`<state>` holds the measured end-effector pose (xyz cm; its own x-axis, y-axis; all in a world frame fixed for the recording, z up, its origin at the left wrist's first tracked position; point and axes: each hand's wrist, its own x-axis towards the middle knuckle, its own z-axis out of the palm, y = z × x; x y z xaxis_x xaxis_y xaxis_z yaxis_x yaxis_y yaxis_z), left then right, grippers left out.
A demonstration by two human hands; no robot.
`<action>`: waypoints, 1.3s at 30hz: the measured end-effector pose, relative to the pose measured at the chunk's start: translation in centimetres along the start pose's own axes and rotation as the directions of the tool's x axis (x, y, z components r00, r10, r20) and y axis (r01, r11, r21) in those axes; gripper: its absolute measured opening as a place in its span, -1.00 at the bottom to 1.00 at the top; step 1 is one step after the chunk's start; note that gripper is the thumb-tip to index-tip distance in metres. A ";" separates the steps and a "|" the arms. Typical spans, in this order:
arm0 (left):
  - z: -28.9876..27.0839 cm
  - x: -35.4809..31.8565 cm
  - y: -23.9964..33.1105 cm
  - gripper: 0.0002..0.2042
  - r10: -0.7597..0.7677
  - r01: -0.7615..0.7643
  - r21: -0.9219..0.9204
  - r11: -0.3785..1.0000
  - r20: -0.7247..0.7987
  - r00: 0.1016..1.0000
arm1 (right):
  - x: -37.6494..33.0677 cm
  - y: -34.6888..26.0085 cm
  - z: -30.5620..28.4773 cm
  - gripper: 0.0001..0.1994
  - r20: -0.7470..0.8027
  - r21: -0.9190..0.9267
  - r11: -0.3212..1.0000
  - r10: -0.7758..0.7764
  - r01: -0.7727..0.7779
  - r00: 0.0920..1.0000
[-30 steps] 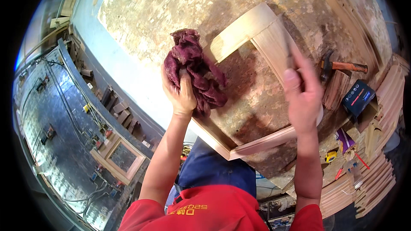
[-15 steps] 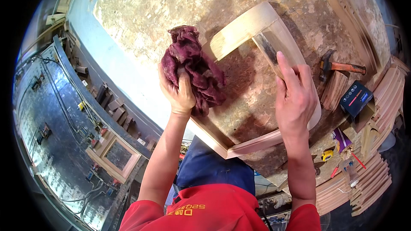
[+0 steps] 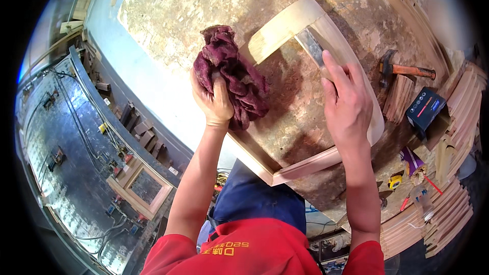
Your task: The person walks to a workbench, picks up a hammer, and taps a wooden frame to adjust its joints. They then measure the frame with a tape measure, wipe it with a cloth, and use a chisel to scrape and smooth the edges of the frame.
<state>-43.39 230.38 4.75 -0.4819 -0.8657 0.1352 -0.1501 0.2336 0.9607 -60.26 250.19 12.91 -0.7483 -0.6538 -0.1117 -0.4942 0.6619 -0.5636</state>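
Note:
My left hand [image 3: 214, 101] is closed around a crumpled maroon rag [image 3: 224, 63], left of a pale wooden frame [image 3: 290, 20]. The frame has a curved outer side and lies on the worn worktop; the rag hides part of its left side. My right hand [image 3: 349, 103] rests over the frame's right side. It grips a tool with a flat grey metal blade [image 3: 309, 46], much like a putty knife, its index finger stretched along the blade. The blade lies along the frame's inner edge, near the far right corner. My palm and fingers hide most of the handle.
Right of the frame lie a hammer [image 3: 410, 71], wood blocks [image 3: 399, 99] and a dark box [image 3: 427, 109]. Nearer me are a yellow tape measure [image 3: 394, 182] and stacked wooden strips [image 3: 448, 219]. A smaller wooden frame [image 3: 162, 193] sits on the dark bench [image 3: 66, 173] at left.
The view has turned slightly. The blade's face has gone from dark to shiny pale grey, while staying near the same corner. My left hand keeps its hold on the rag.

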 end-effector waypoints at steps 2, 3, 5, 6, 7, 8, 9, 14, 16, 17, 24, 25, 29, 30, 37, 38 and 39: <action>-0.1 0.0 -0.2 -0.61 0.001 -0.001 0.024 1.000 0.010 1.000 | 0.2 0.4 0.2 -0.50 -0.038 0.160 0.987 0.009 -0.003 0.999; 0.1 -0.2 -0.3 -0.60 0.022 -0.021 0.063 0.998 -0.003 1.000 | 0.0 1.2 0.2 -0.52 -0.080 0.341 0.940 0.030 -0.001 0.996; 0.4 -0.1 -0.8 -0.57 0.065 -0.063 0.135 0.989 -0.016 0.998 | -0.4 2.6 0.2 -0.59 -0.220 0.589 0.805 0.084 0.064 0.972; 0.2 -0.2 -1.5 -0.53 0.005 -0.003 0.117 0.993 -0.018 1.000 | -1.1 3.5 -0.6 -0.60 -0.245 0.540 0.840 0.096 0.054 0.965; -0.2 -0.5 -2.1 -0.58 0.042 -0.040 0.088 0.995 -0.027 0.999 | -2.3 4.0 -1.6 -0.60 -0.210 0.546 0.837 0.159 -0.019 0.965; -0.6 -0.7 -2.7 -0.60 0.076 -0.069 0.102 0.992 -0.060 0.995 | -3.9 4.2 -2.8 -0.60 -0.178 0.549 0.831 0.224 -0.093 0.958; -0.7 -0.3 -2.8 -0.62 -0.009 0.010 0.014 1.000 -0.058 0.998 | -6.0 5.2 -3.9 -0.60 -0.199 0.501 0.856 0.256 -0.126 0.946; -1.7 1.0 -2.7 -0.66 0.167 -0.174 0.198 0.965 0.048 0.985 | -19.2 12.0 -3.8 -0.54 -0.160 0.507 0.758 0.550 -0.410 0.819; -1.9 1.1 -2.3 -0.68 0.066 -0.071 0.099 0.993 0.056 0.996 | -23.8 14.4 -2.8 -0.53 -0.147 0.429 0.746 0.614 -0.510 0.775; -2.0 1.2 -1.5 -0.69 -0.054 0.057 -0.056 0.997 0.055 0.997 | -25.5 15.4 -2.1 -0.53 -0.172 0.373 0.766 0.611 -0.523 0.773; -3.3 -11.3 8.8 -0.46 -0.406 0.475 -0.129 0.870 0.359 0.841 | -29.8 19.7 -2.8 -0.55 -0.276 0.109 0.818 0.571 -0.565 0.773; -2.7 -14.2 10.3 -0.44 -0.472 0.560 -0.089 0.824 0.439 0.764 | -30.1 20.0 -3.1 -0.55 -0.290 0.072 0.824 0.556 -0.562 0.779; 1.8 -23.6 16.3 -0.40 -0.485 0.719 -0.119 0.685 0.662 0.572 | -30.5 16.7 -4.7 -0.49 -0.285 0.230 0.867 0.494 -0.442 0.822; 3.1 -25.2 16.5 -0.39 -0.448 0.699 -0.127 0.704 0.685 0.575 | -29.9 14.1 -5.3 -0.47 -0.281 0.385 0.843 0.494 -0.375 0.823; 4.9 -25.0 16.3 -0.33 -0.301 0.304 0.150 0.941 0.783 0.545 | -29.7 6.8 -6.2 -0.53 -0.085 0.569 0.761 0.431 -0.312 0.898; 5.6 -24.4 15.0 -0.28 -0.140 -0.127 0.324 0.937 0.686 0.714 | -29.7 7.8 -6.7 -0.56 -0.087 0.586 0.732 0.481 -0.346 0.872; 6.6 -24.1 13.7 -0.30 -0.049 -0.298 0.396 0.869 0.668 0.743 | -29.6 8.2 -6.8 -0.62 -0.144 0.641 0.688 0.543 -0.340 0.827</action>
<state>-39.55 257.35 13.01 -0.9271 -0.3588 -0.1088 -0.3283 0.6364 0.6980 -45.19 277.44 17.14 -0.9513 -0.1279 -0.2805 0.1984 0.4423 -0.8747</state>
